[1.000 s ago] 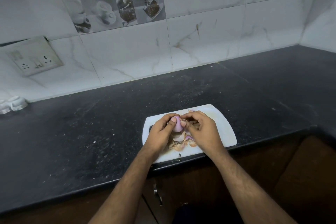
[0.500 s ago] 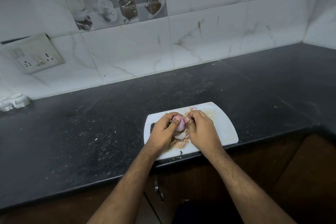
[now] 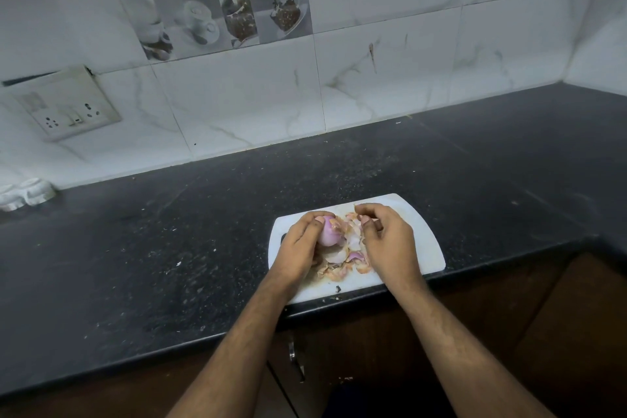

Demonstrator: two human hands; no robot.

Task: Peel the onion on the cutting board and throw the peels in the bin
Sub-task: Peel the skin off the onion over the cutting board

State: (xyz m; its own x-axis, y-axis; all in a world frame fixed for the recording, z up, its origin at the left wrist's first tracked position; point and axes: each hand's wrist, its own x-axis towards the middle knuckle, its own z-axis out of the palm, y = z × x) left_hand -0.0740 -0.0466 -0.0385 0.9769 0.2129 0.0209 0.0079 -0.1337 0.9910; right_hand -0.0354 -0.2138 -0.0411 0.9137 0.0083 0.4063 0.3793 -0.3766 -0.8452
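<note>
A small pink-purple onion (image 3: 328, 235) sits in my left hand (image 3: 303, 244), just above the white cutting board (image 3: 424, 241) at the counter's front edge. My right hand (image 3: 388, 241) is to the right of the onion, its fingertips pinched on a strip of peel (image 3: 353, 219) that is pulled away from the onion. A pile of loose peels (image 3: 342, 263) lies on the board between and below my two hands. No bin is in view.
The black speckled counter (image 3: 169, 248) stretches left, right and behind the board to a marble-tiled wall. A switch socket plate (image 3: 68, 105) is on the wall at left, a white object (image 3: 23, 195) at the far-left edge. Brown cabinet doors (image 3: 356, 349) lie below.
My right hand has pulled away to the right of the onion, drawing a piece of peel with it. The left hand still grips the onion, now more exposed.
</note>
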